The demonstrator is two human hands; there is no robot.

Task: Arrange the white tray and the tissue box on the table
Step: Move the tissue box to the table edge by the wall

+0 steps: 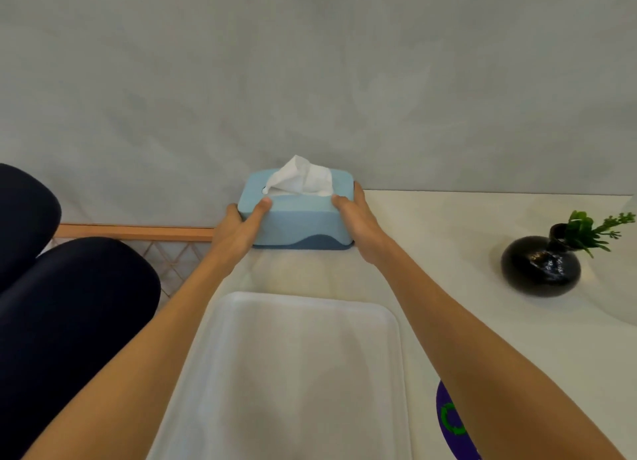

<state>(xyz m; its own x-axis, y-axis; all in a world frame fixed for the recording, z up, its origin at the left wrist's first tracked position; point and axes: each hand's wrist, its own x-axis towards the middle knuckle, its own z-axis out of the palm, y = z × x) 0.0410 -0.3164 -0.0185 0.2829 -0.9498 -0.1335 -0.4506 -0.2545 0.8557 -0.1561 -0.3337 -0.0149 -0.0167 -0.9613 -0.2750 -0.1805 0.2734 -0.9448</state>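
Observation:
A light blue tissue box (298,218) with a darker blue base and a white tissue sticking out of its top stands at the far edge of the white table (448,246), against the grey wall. My left hand (238,230) grips its left end and my right hand (356,223) grips its right end, thumbs on the top. The white tray (293,373) lies flat and empty on the table in front of the box, between my forearms, its near part running out of the frame.
A round black vase (541,266) with a green sprig stands at the right. A purple disc with a green mark (450,421) peeks out under my right forearm. Dark blue cushions (69,304) and a wooden lattice rail (138,233) lie left of the table.

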